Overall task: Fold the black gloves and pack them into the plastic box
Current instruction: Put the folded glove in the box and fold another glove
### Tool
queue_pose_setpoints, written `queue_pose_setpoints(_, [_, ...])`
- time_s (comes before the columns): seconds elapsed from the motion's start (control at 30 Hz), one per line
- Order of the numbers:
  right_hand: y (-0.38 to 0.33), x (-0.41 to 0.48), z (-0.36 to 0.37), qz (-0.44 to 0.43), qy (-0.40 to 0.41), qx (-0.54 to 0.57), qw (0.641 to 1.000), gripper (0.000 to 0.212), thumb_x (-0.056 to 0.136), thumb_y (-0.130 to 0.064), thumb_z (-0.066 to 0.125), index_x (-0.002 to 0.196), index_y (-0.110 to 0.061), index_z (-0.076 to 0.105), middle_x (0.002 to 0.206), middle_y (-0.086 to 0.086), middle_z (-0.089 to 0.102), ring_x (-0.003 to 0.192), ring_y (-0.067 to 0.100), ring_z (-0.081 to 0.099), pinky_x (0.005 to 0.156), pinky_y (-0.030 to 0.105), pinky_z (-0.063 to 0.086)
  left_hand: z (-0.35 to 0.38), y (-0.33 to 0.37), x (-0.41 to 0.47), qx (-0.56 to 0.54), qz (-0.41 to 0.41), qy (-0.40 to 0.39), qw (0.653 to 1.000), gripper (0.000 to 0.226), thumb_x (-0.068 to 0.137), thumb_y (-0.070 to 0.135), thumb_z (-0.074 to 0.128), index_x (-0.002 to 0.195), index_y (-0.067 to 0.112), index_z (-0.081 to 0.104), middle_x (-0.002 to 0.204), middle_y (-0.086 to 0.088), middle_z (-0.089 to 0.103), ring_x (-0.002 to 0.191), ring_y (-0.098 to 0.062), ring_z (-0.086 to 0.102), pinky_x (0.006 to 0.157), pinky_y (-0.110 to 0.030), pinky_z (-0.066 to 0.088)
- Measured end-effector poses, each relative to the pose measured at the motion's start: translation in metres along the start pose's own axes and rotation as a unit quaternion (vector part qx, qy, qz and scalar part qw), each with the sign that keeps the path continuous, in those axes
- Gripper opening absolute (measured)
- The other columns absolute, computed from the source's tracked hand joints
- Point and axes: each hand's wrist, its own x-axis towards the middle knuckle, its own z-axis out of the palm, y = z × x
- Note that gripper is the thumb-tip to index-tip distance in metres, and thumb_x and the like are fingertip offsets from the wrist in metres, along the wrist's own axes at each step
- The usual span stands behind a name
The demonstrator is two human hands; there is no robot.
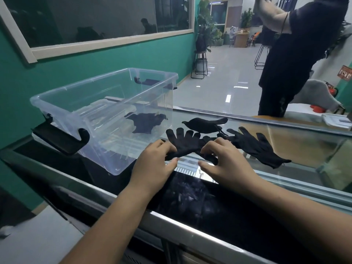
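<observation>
On the tabletop [297,147], near its front edge, a black glove [187,144] is held by both hands, with its fingers spread and pointed towards the far edge. Its left part is pinched between the curled fingers and thumb of the left hand [156,161]. Its right part is gripped under the curled fingers of the right hand [228,161], whose thumb is kept apart below the cloth. Just beside it, to the right, a second glove [255,147] is laid flat with its fingers spread. Behind these two, a third glove [205,123] is seen bunched up. To the left, a clear box [106,80] with black handles is set on the tabletop, near the left hand. A fourth glove [145,122] is laid on the box's floor, towards its right wall. Behind the box a green wall [114,60] is seen. Beyond the far edge, at the right, a person [297,54] in dark clothes is seen standing.
</observation>
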Motion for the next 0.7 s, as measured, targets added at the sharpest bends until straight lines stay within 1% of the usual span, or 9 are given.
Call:
queue_pose_setpoints(0.17, [-0.001, 0.0, 0.0, 0.007, -0.004, -0.018, 1.0, 0.018, 0.093, -0.033, 0.075, 0.108, -0.024, 0.07, 0.103, -0.007, 0.061, 0.102, 0.017, 0.053, 0.088, 0.031, 0.043, -0.005, 0.002, -0.005, -0.041, -0.004, 0.015, 0.999, 0.006, 0.098, 0.025, 0.073, 0.104, 0.028, 0.074, 0.1, 0.015, 0.07, 0.1, -0.01, 0.068, 0.091, -0.036, 0.058])
queue_pose_setpoints(0.33, [0.0, 0.001, 0.001, 0.002, 0.002, -0.021, 1.0, 0.011, 0.094, -0.027, 0.073, 0.103, -0.022, 0.07, 0.1, -0.006, 0.061, 0.1, 0.02, 0.054, 0.087, 0.031, 0.041, -0.011, 0.008, -0.006, -0.083, -0.032, 0.03, 0.996, 0.002, 0.104, 0.03, 0.067, 0.105, 0.028, 0.067, 0.096, 0.015, 0.074, 0.097, -0.006, 0.07, 0.081, -0.023, 0.054])
queue_pose_setpoints(0.4, [0.001, 0.001, 0.002, 0.001, 0.003, -0.02, 1.0, 0.01, 0.094, -0.027, 0.073, 0.102, -0.022, 0.07, 0.099, -0.006, 0.061, 0.099, 0.021, 0.054, 0.087, 0.031, 0.04, -0.012, 0.008, -0.006, -0.105, -0.049, 0.039, 0.992, 0.004, 0.106, 0.03, 0.064, 0.106, 0.027, 0.066, 0.097, 0.014, 0.074, 0.098, -0.003, 0.071, 0.078, -0.013, 0.049])
queue_pose_setpoints(0.43, [0.001, 0.001, 0.002, 0.002, 0.003, -0.02, 1.0, 0.01, 0.094, -0.026, 0.073, 0.102, -0.022, 0.07, 0.099, -0.006, 0.061, 0.099, 0.021, 0.054, 0.086, 0.031, 0.04, -0.012, 0.008, -0.006, -0.118, -0.059, 0.044, 0.99, 0.004, 0.106, 0.03, 0.063, 0.107, 0.027, 0.066, 0.097, 0.014, 0.075, 0.097, -0.002, 0.071, 0.076, -0.011, 0.047])
queue_pose_setpoints(0.5, [0.001, 0.001, 0.002, -0.001, 0.003, -0.019, 1.0, 0.01, 0.094, -0.026, 0.073, 0.102, -0.021, 0.07, 0.1, -0.006, 0.061, 0.099, 0.02, 0.053, 0.087, 0.032, 0.04, -0.013, 0.008, -0.007, -0.138, -0.072, 0.046, 0.987, 0.008, 0.107, 0.031, 0.061, 0.112, 0.03, 0.067, 0.095, 0.014, 0.074, 0.086, 0.003, 0.068, 0.072, -0.01, 0.044])
queue_pose_setpoints(0.53, [0.002, 0.001, 0.002, -0.002, 0.003, -0.019, 1.0, 0.009, 0.094, -0.026, 0.073, 0.102, -0.022, 0.07, 0.1, -0.006, 0.061, 0.099, 0.02, 0.053, 0.087, 0.032, 0.041, -0.014, 0.008, -0.007, -0.142, -0.073, 0.042, 0.986, 0.011, 0.108, 0.032, 0.06, 0.116, 0.033, 0.068, 0.091, 0.013, 0.073, 0.078, 0.002, 0.065, 0.068, -0.01, 0.043])
queue_pose_setpoints(0.57, [0.002, 0.001, 0.002, -0.002, 0.002, -0.02, 1.0, 0.009, 0.095, -0.027, 0.073, 0.102, -0.022, 0.071, 0.101, -0.006, 0.061, 0.1, 0.02, 0.053, 0.088, 0.032, 0.041, -0.013, 0.008, -0.007, -0.141, -0.072, 0.037, 0.987, 0.014, 0.109, 0.033, 0.059, 0.117, 0.036, 0.069, 0.087, 0.013, 0.071, 0.075, 0.001, 0.063, 0.066, -0.011, 0.043])
queue_pose_setpoints(0.63, [0.002, 0.001, 0.001, -0.003, 0.002, -0.022, 1.0, 0.009, 0.095, -0.027, 0.072, 0.103, -0.022, 0.071, 0.101, -0.006, 0.061, 0.1, 0.02, 0.053, 0.088, 0.032, 0.04, -0.012, 0.007, -0.007, -0.126, -0.069, 0.026, 0.989, 0.018, 0.11, 0.032, 0.056, 0.11, 0.034, 0.074, 0.084, 0.012, 0.07, 0.078, -0.003, 0.064, 0.068, -0.015, 0.045])
queue_pose_setpoints(0.7, [0.002, 0.001, 0.002, -0.003, 0.004, -0.025, 1.0, 0.009, 0.094, -0.026, 0.072, 0.102, -0.021, 0.071, 0.1, -0.005, 0.061, 0.099, 0.021, 0.053, 0.087, 0.032, 0.039, -0.009, 0.005, -0.006, -0.092, -0.064, 0.022, 0.993, 0.022, 0.109, 0.029, 0.057, 0.098, 0.028, 0.077, 0.087, 0.01, 0.068, 0.085, -0.008, 0.064, 0.075, -0.025, 0.048])
